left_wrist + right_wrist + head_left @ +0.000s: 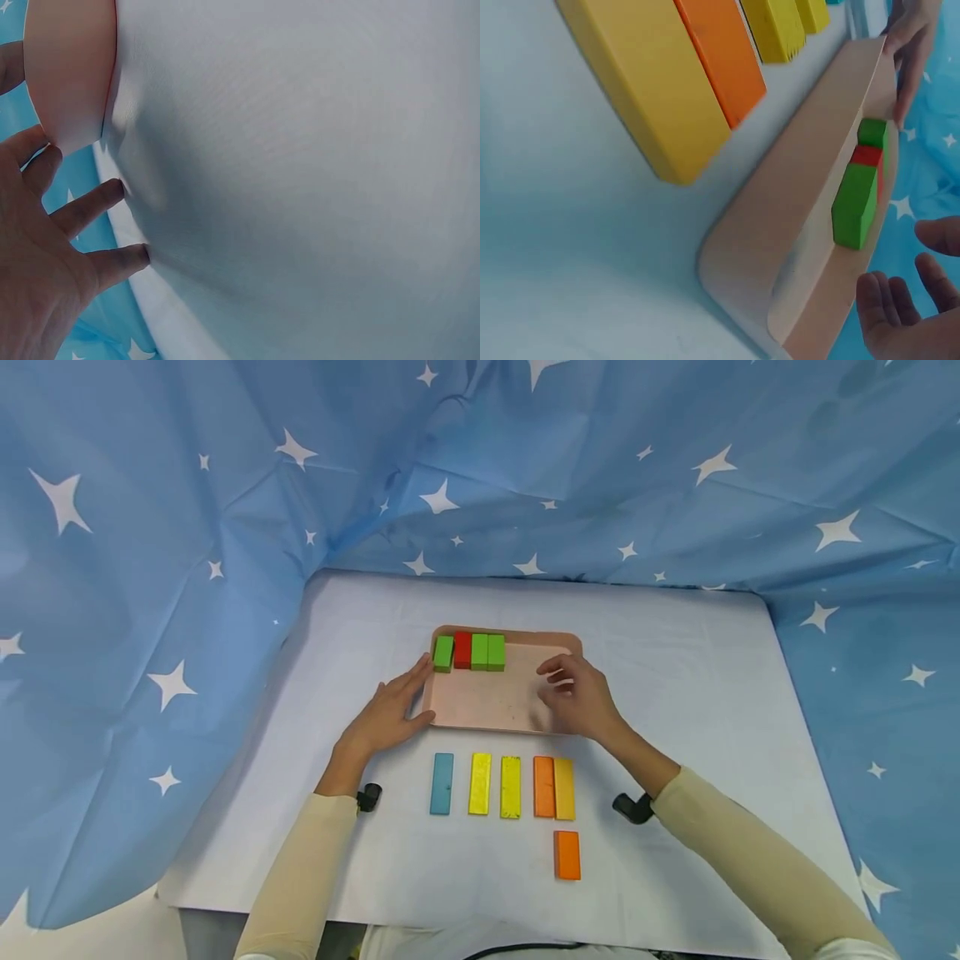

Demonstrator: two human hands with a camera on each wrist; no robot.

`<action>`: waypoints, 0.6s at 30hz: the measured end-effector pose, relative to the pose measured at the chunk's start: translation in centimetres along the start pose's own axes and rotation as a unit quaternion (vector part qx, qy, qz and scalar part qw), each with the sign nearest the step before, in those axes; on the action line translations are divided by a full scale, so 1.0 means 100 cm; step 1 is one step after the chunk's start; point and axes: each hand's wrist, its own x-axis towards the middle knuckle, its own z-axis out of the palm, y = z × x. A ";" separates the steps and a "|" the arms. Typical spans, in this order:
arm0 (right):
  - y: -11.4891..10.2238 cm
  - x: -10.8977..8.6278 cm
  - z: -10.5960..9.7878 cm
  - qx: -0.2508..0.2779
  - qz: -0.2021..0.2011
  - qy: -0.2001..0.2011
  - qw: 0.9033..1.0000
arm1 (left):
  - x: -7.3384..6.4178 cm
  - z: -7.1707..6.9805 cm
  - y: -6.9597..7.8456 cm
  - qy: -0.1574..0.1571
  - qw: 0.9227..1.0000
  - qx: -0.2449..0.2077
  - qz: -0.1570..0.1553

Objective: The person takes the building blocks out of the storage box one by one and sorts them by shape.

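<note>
A shallow pinkish-tan tray (480, 703) lies near the middle of the white table. Along its far side, toward the left, stand green blocks (488, 652) and one red block (462, 651). My left hand (386, 714) rests at the tray's left edge with fingers spread; in the left wrist view its fingertips (112, 187) show beside the tray's outer wall. Over the tray's right part is my right hand (581, 696), its fingers loosely bent and nothing between them. From the right wrist, those fingers (901, 304) appear beyond the tray's rim, apart from the green blocks.
In front of the tray lie a blue block (442, 784), two yellow blocks (480, 784), an orange block (543, 787) and an amber block (564, 789) side by side. Nearer me is another orange block (567, 856). A blue star-patterned curtain (495, 468) surrounds the table.
</note>
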 end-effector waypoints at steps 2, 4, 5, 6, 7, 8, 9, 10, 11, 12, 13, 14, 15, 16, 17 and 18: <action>0.002 0.016 0.005 0.003 0.005 -0.017 1.000 | 0.000 0.001 0.000 -0.001 1.000 -0.001 -0.001; 0.005 0.030 0.011 0.004 0.008 -0.035 0.999 | 0.001 0.002 0.000 -0.001 1.000 -0.001 0.000; 0.007 0.036 0.014 0.001 0.009 -0.042 0.999 | 0.001 0.002 0.000 0.000 1.000 -0.002 0.000; 0.008 0.040 0.017 -0.003 0.011 -0.047 0.999 | 0.001 0.003 0.000 0.001 1.000 -0.003 0.001; 0.010 0.045 0.020 -0.009 0.016 -0.050 0.999 | 0.001 0.003 0.000 0.001 1.000 -0.003 0.000; 0.011 0.049 0.023 -0.016 0.020 -0.052 0.998 | 0.001 0.003 0.000 0.002 1.000 -0.003 0.001; 0.012 0.052 0.025 -0.022 0.024 -0.053 0.998 | 0.001 0.003 0.000 0.002 1.000 -0.003 0.000; 0.013 0.055 0.028 -0.030 0.026 -0.053 0.998 | 0.000 0.003 0.000 0.003 1.000 -0.002 -0.001; 0.014 0.058 0.031 -0.033 0.026 -0.055 0.998 | 0.000 0.003 0.000 0.003 1.000 -0.001 -0.001; 0.014 0.060 0.033 -0.033 0.024 -0.056 0.998 | 0.000 0.003 0.000 0.003 1.000 0.000 -0.002; 0.015 0.063 0.035 -0.030 0.021 -0.057 0.998 | 0.000 0.002 0.000 0.003 1.000 0.000 -0.003; 0.014 0.065 0.037 -0.027 0.017 -0.058 0.998 | 0.000 0.002 0.000 0.003 1.000 0.000 -0.002; 0.014 0.067 0.039 -0.023 0.014 -0.059 0.998 | 0.000 0.002 0.000 0.002 1.000 0.001 -0.002; 0.014 0.069 0.041 -0.021 0.011 -0.059 0.998 | 0.000 0.001 0.000 0.002 1.000 0.001 -0.002; 0.013 0.071 0.043 -0.018 0.010 -0.060 0.998 | 0.000 0.001 0.000 0.002 1.000 0.002 -0.002; 0.013 0.072 0.045 -0.015 0.010 -0.061 0.998 | 0.000 0.001 0.000 0.002 1.000 0.002 -0.002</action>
